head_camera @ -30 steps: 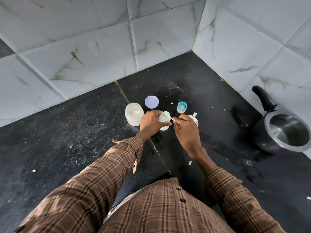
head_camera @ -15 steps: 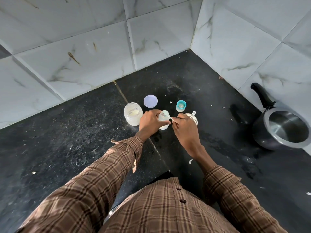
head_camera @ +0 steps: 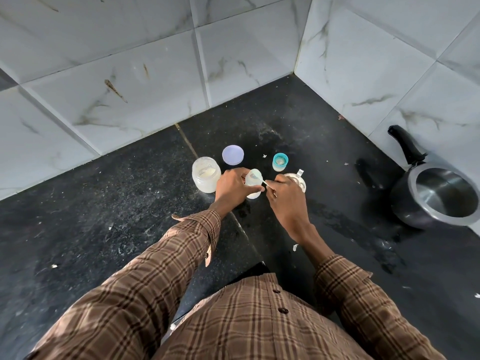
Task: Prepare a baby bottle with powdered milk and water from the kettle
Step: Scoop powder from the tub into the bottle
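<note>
My left hand (head_camera: 235, 187) grips a small clear baby bottle (head_camera: 253, 181) that stands on the black counter (head_camera: 104, 216). My right hand (head_camera: 284, 197) pinches a thin white spoon (head_camera: 262, 181) whose bowl sits at the bottle's open mouth. An open jar of powdered milk (head_camera: 206, 177) stands just left of my left hand, with its lilac lid (head_camera: 233, 155) lying flat behind. A teal-ringed teat cap (head_camera: 280, 162) stands behind my right hand. The steel kettle (head_camera: 436, 201) with a black handle sits far right by the wall.
A white round object (head_camera: 298, 179) with a small tab is partly hidden behind my right hand. White marble tiles (head_camera: 155, 74) close the corner behind and on the right. Small white crumbs dot the counter. My checked sleeves fill the near foreground.
Both hands stay at the bottle with the spoon at its mouth. Only the head camera has shifted slightly.
</note>
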